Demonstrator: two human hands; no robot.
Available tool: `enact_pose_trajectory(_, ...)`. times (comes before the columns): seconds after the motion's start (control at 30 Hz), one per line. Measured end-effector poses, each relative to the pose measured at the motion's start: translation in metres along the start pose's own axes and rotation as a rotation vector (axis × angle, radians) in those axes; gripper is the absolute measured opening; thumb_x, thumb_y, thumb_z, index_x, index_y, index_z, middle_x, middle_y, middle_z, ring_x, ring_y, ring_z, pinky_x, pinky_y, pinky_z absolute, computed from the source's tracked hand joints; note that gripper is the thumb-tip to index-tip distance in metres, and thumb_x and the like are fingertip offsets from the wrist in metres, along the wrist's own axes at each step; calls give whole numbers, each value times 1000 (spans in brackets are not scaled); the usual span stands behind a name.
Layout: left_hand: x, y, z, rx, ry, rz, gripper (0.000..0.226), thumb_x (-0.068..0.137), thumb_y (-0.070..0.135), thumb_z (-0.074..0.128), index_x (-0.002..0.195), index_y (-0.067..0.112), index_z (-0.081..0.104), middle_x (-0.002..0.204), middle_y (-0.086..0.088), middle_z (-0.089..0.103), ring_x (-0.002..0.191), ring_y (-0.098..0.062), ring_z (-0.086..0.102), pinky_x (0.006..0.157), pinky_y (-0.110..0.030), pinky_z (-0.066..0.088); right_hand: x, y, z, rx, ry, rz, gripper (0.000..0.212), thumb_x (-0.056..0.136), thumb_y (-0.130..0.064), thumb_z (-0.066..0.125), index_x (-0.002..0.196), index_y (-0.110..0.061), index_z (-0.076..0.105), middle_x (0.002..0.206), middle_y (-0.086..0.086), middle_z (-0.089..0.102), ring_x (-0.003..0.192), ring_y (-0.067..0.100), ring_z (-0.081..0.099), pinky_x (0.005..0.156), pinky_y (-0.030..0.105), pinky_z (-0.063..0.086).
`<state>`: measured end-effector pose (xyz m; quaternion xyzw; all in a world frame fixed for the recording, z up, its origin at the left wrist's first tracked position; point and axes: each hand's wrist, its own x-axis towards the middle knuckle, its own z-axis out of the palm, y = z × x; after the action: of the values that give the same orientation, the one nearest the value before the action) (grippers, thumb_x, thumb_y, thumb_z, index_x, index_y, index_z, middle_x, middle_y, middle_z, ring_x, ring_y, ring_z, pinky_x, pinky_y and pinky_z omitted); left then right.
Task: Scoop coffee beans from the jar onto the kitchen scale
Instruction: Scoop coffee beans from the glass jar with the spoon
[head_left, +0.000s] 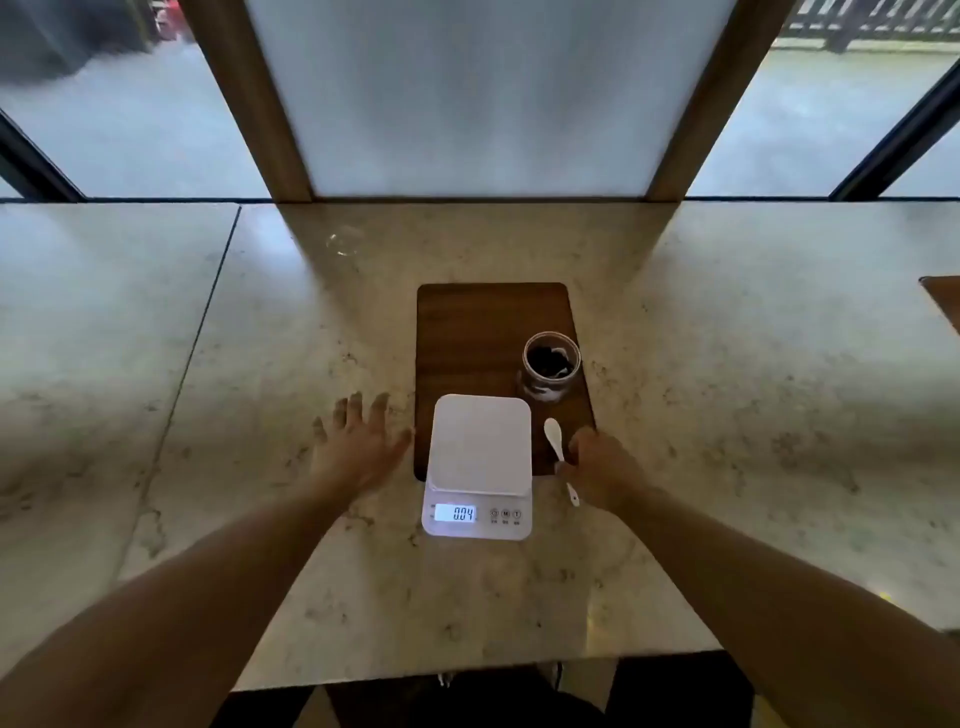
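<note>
A white kitchen scale (479, 457) sits at the near end of a dark wooden board (467, 332), its lit display reading 0.04 and its platform bare. An open glass jar (549, 366) with dark coffee beans inside stands on the board's right side, behind the scale. A white spoon (557, 447) lies right of the scale, bowl pointing away from me. My right hand (602, 467) closes around the spoon's handle, which still rests low by the board's edge. My left hand (356, 447) lies flat on the counter left of the board, fingers spread, holding nothing.
The marble counter (727, 389) stretches wide to both sides, with a seam on the left. A faint clear glass object (344, 240) sits at the back left. Another wooden board's corner (943, 299) shows at the right edge. Window panes and wooden posts stand behind the counter.
</note>
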<state>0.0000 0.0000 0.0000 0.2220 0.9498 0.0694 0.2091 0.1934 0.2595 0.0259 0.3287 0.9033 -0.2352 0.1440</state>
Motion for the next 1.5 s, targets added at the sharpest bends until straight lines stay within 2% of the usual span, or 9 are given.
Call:
enact_pose_trajectory(0.1, 8, -7, 18, 16, -8, 6, 67, 97, 52, 29, 153, 24, 7, 164, -14, 8, 150, -35, 4, 117, -60, 6, -1, 4, 10, -66, -51, 62, 25, 90, -32, 65, 98, -11, 53, 97, 11, 67, 84, 28, 64, 67, 36, 50)
enact_pose_trajectory(0.3, 29, -17, 56, 62, 44, 116, 73, 98, 48, 27, 154, 19, -10, 164, -15, -14, 149, -34, -18, 118, -54, -10, -4, 16, 27, -37, -93, 142, 18, 91, -31, 66, 86, -15, 59, 88, 7, 66, 76, 22, 58, 65, 31, 47)
enact_pose_trajectory(0.5, 27, -5, 71, 48, 230, 183, 65, 95, 44, 30, 148, 7, 29, 157, -26, 26, 146, -44, 17, 117, -59, 0, -1, 20, 29, 27, -54, 141, 16, 90, -26, 66, 84, -12, 67, 80, 6, 66, 69, 18, 58, 56, 28, 41)
enact_pose_trajectory(0.7, 28, -10, 75, 23, 296, 175, 62, 93, 47, 33, 146, 15, 29, 158, -20, 25, 148, -38, 14, 119, -53, -3, -5, 22, 23, 153, 56, 83, 14, 90, -20, 66, 77, -22, 59, 68, -4, 61, 60, 10, 56, 51, 19, 37)
enact_pose_trajectory(0.87, 28, -6, 72, 43, 299, 150, 64, 91, 48, 35, 147, 15, 28, 160, -18, 24, 150, -34, 12, 120, -54, 0, -10, 22, 14, 297, 154, -6, 13, 96, -18, 59, 84, -22, 56, 65, -6, 66, 53, 9, 64, 49, 17, 50)
enact_pose_trajectory(1.03, 26, -6, 71, 44, 293, 138, 67, 89, 50, 36, 147, 17, 27, 161, -16, 21, 151, -32, 9, 120, -56, 3, -9, 14, 1, 430, 238, -142, 11, 95, -16, 60, 86, -22, 59, 61, -6, 66, 53, 8, 64, 49, 15, 50)
enact_pose_trajectory(1.17, 26, -6, 70, 54, 290, 127, 69, 88, 53, 34, 149, 20, 26, 163, -13, 18, 152, -28, 4, 121, -54, 2, -1, 5, -9, 560, 300, -137, 12, 93, -16, 64, 82, -23, 63, 58, -7, 67, 55, 7, 66, 51, 12, 50)
enact_pose_trajectory(1.4, 27, -6, 71, 59, 314, 115, 70, 88, 54, 33, 148, 19, 33, 163, -10, 18, 152, -24, 2, 121, -53, 2, 15, 7, -24, 842, 342, 7, 6, 88, -11, 70, 86, -13, 66, 63, 1, 71, 54, 13, 68, 49, 19, 53)
enact_pose_trajectory(1.5, 27, -5, 71, 40, 332, 122, 69, 87, 53, 34, 147, 18, 35, 163, -11, 21, 152, -25, 6, 121, -54, 4, 21, 12, -33, 853, 459, 16, 7, 87, -10, 71, 85, -12, 65, 65, 2, 71, 57, 15, 71, 55, 31, 58)
